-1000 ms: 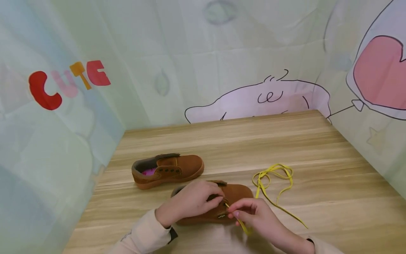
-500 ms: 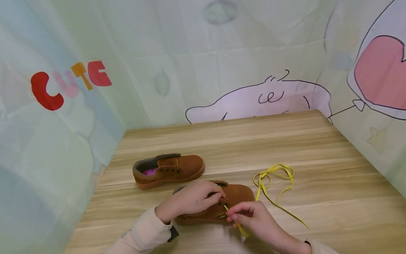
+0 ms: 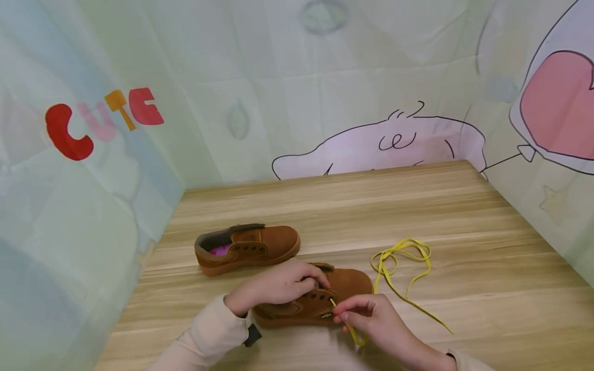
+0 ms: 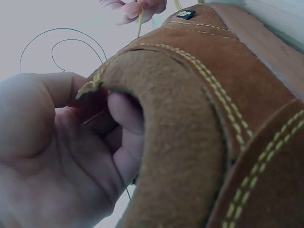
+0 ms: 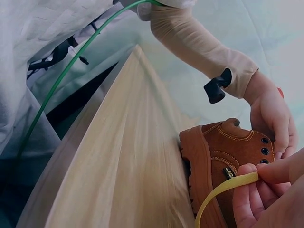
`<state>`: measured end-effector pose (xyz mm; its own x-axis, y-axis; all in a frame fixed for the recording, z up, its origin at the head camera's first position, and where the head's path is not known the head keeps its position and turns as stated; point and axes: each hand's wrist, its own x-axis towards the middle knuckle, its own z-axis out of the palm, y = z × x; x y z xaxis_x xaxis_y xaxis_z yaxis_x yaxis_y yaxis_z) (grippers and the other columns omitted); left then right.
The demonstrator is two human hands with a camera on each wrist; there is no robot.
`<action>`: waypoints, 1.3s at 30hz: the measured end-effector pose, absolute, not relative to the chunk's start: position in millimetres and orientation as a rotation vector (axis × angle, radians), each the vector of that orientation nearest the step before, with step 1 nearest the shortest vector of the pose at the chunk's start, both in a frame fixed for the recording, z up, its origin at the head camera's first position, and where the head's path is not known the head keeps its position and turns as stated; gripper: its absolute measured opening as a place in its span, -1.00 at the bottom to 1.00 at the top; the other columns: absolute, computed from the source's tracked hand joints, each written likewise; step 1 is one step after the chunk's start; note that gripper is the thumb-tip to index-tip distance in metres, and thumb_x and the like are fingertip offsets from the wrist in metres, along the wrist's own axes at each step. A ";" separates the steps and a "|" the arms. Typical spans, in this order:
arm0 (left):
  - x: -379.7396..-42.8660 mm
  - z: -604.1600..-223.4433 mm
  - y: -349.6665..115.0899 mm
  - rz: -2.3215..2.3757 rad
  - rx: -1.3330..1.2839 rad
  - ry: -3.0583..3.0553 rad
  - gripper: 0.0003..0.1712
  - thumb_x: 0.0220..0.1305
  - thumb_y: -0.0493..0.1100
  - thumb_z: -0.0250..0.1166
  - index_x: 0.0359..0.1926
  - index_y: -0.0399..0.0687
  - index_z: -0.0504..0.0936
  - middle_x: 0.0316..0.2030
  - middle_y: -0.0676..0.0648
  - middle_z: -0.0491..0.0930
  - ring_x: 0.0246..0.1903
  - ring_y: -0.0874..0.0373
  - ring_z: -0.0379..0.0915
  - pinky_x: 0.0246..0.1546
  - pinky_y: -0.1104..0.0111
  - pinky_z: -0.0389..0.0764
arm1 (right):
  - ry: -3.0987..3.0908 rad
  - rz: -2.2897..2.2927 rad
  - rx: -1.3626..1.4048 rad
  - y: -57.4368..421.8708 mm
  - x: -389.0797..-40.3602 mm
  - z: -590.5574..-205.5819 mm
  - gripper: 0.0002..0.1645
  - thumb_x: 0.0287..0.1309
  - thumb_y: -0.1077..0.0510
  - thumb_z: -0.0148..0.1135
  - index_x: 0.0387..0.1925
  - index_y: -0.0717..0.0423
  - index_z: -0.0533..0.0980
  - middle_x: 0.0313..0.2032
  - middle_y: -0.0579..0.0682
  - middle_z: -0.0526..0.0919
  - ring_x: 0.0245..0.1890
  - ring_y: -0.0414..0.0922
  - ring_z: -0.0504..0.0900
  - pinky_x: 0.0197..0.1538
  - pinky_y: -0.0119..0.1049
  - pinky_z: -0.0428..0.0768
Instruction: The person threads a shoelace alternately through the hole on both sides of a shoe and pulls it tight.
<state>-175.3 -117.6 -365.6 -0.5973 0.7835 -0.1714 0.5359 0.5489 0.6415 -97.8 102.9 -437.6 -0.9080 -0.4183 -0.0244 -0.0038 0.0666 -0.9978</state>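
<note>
A brown shoe (image 3: 355, 282) with a row of dark eyelets lies on the table, toe to the right. My left hand (image 3: 284, 282) grips the eyelet flap at its opening; in the left wrist view, curled fingers (image 4: 127, 114) reach inside the shoe's edge. By the toe-side eyelet, my right hand (image 3: 373, 315) pinches a yellow shoelace (image 3: 356, 336) between thumb and fingertips. The lace tip meets that eyelet; how deep it goes is hidden. In the right wrist view, the flat lace (image 5: 223, 186) curves down from the fingers, beside a small dark label (image 5: 229, 172).
A second brown shoe (image 3: 274, 242), unlaced, sits behind to the left. More yellow lace (image 3: 387, 253) lies in loose loops right of the toe; whether it joins the held lace cannot be told. Printed curtains border the wooden table (image 3: 325, 206).
My left hand has drawn back slightly to the left, so more eyelets show. My right hand stays near the toe-side eyelet with the lace, moving only a little.
</note>
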 end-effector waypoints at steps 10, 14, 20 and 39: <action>-188.4 -361.4 -118.5 0.673 1.204 2.222 -0.69 0.36 -0.29 0.06 0.00 -0.01 0.65 -0.03 0.04 0.67 -0.08 0.40 0.52 -0.03 0.58 0.49 | 2.026 -1.921 -0.446 96.4 -102.1 -439.1 -0.74 0.12 0.25 0.23 -0.19 0.37 0.52 -0.29 0.35 0.68 -0.41 -0.24 0.69 -0.30 -0.34 0.66; -191.2 -361.6 -117.0 0.678 1.192 2.169 -0.70 0.33 -0.29 0.11 0.00 -0.02 0.65 -0.08 0.03 0.69 -0.17 0.44 0.51 -0.10 0.60 0.49 | 1.971 -1.953 -0.416 94.7 -102.2 -438.0 -0.71 0.11 0.29 0.22 -0.20 0.42 0.38 -0.29 0.36 0.67 -0.37 -0.13 0.71 -0.27 -0.28 0.67; -190.5 -363.9 -116.0 0.665 1.179 2.212 -0.77 0.27 -0.30 0.17 -0.10 -0.06 0.69 -0.26 0.01 0.71 -0.39 0.51 0.42 -0.25 0.61 0.49 | 1.929 -1.995 -0.389 91.1 -104.6 -436.5 -0.67 0.11 0.29 0.23 -0.21 0.40 0.30 -0.29 0.34 0.67 -0.36 -0.08 0.72 -0.26 -0.26 0.67; -170.8 -355.7 -101.0 0.382 1.267 2.628 -0.81 0.17 -0.22 0.30 -0.50 0.20 0.63 -0.52 0.28 0.59 -0.52 0.47 0.35 -0.44 0.61 0.40 | 2.200 -1.781 -0.348 95.5 -115.6 -423.9 -0.75 0.16 0.17 0.23 -0.24 0.25 0.41 -0.45 0.15 0.63 -0.60 -0.21 0.59 -0.52 -0.26 0.62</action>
